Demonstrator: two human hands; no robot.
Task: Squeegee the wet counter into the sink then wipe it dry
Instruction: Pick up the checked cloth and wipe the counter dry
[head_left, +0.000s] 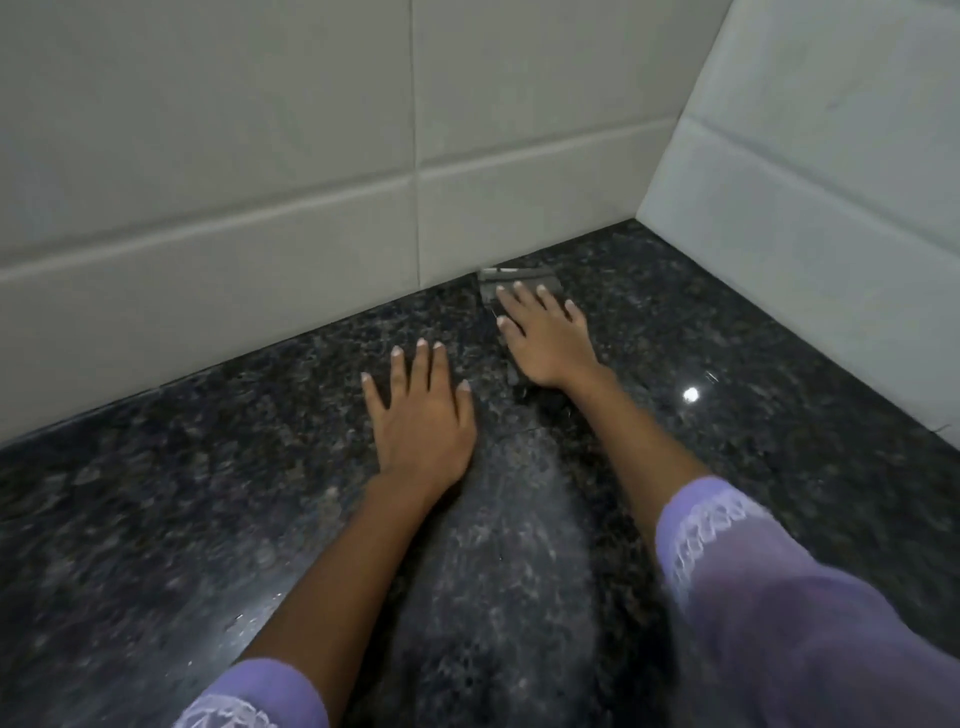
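Note:
A dark speckled granite counter fills the lower view. My right hand lies flat on a grey squeegee, pressing it to the counter close to the back wall. Most of the squeegee is hidden under my fingers and palm; only its far edge and left side show. My left hand rests palm down on the counter just left of it, fingers spread, holding nothing. A paler streaked band runs from the squeegee toward me between my forearms. No sink is in view.
White tiled walls meet the counter at the back and on the right, forming a corner at the far right. A bright light reflection shines on the counter right of my right forearm.

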